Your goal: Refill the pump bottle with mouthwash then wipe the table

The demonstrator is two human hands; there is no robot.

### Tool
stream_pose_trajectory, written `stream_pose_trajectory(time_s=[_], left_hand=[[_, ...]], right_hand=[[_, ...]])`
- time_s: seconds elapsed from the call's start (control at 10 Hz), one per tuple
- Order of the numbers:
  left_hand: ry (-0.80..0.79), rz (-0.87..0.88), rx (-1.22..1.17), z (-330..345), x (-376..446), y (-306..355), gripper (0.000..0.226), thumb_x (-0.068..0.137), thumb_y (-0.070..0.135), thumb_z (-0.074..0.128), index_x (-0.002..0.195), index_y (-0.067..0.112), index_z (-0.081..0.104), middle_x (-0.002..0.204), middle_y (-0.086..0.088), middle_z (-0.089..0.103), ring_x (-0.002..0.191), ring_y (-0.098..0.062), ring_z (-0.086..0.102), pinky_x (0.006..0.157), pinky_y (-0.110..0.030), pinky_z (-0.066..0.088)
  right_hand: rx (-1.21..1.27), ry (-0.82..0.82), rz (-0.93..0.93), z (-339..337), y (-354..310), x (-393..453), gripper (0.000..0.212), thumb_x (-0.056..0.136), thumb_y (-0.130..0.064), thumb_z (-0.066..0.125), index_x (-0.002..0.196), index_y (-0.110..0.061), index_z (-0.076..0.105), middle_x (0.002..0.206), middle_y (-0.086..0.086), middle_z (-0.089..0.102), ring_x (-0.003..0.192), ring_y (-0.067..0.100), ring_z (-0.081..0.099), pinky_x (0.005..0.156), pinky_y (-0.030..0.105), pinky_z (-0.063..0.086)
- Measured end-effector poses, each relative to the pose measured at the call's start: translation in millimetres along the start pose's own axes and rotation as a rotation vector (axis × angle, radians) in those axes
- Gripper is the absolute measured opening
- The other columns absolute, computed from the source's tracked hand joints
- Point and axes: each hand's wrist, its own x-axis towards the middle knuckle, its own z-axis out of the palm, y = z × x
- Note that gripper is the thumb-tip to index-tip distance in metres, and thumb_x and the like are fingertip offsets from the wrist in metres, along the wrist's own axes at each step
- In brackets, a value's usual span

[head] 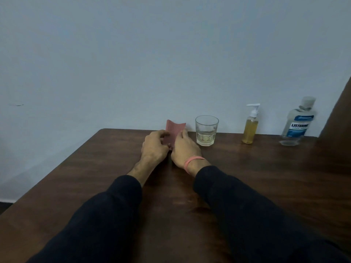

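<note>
A pink cloth (174,130) is held up off the dark wooden table (247,177) near its far edge. My left hand (154,147) and my right hand (183,149) both grip it, one on each side. Further right stands a pump bottle (250,128) with yellowish liquid and a white pump head. At the far right is a clear mouthwash bottle (298,122) with a blue label, looking nearly empty. Its lower part is blurred.
A clear drinking glass (206,130) with a little pale liquid stands just right of my right hand. A pale wall rises directly behind the table. A dark brown object (338,114) fills the right edge.
</note>
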Motion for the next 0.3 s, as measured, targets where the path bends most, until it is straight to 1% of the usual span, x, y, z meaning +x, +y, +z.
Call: stream_pose_trajectory(time_s=[0.1, 0.2, 0.3], left_hand=[[-0.065, -0.072, 0.061, 0.6, 9.2, -1.5, 0.051, 0.107, 0.01, 0.079, 0.156, 0.019, 0.07, 0.161, -0.006, 0.069, 0.148, -0.026, 0.067, 0.128, -0.051, 0.052], [-0.049, -0.08, 0.056, -4.6, 0.4, 3.0, 0.046, 0.112, 0.02, 0.075, 0.158, 0.017, 0.069, 0.163, -0.007, 0.068, 0.15, -0.026, 0.064, 0.129, -0.047, 0.05], [0.021, -0.017, 0.034, -5.0, -28.6, 5.8, 0.049, 0.116, 0.03, 0.069, 0.163, 0.015, 0.062, 0.17, -0.009, 0.059, 0.155, -0.028, 0.058, 0.131, -0.046, 0.046]], right_hand=[[-0.083, -0.072, -0.029, 4.0, 2.2, -0.4, 0.059, 0.111, -0.032, 0.045, 0.161, 0.0, 0.037, 0.175, 0.016, 0.021, 0.16, 0.031, 0.026, 0.125, 0.048, 0.035], [-0.012, -0.083, -0.023, -1.2, 3.3, -8.8, 0.062, 0.115, -0.036, 0.035, 0.166, -0.004, 0.026, 0.177, 0.012, 0.018, 0.164, 0.027, 0.015, 0.131, 0.044, 0.025], [0.056, -0.075, -0.01, -15.1, 10.6, -32.4, 0.059, 0.115, -0.045, 0.031, 0.164, -0.012, 0.032, 0.173, 0.011, 0.031, 0.161, 0.027, 0.026, 0.127, 0.047, 0.031]])
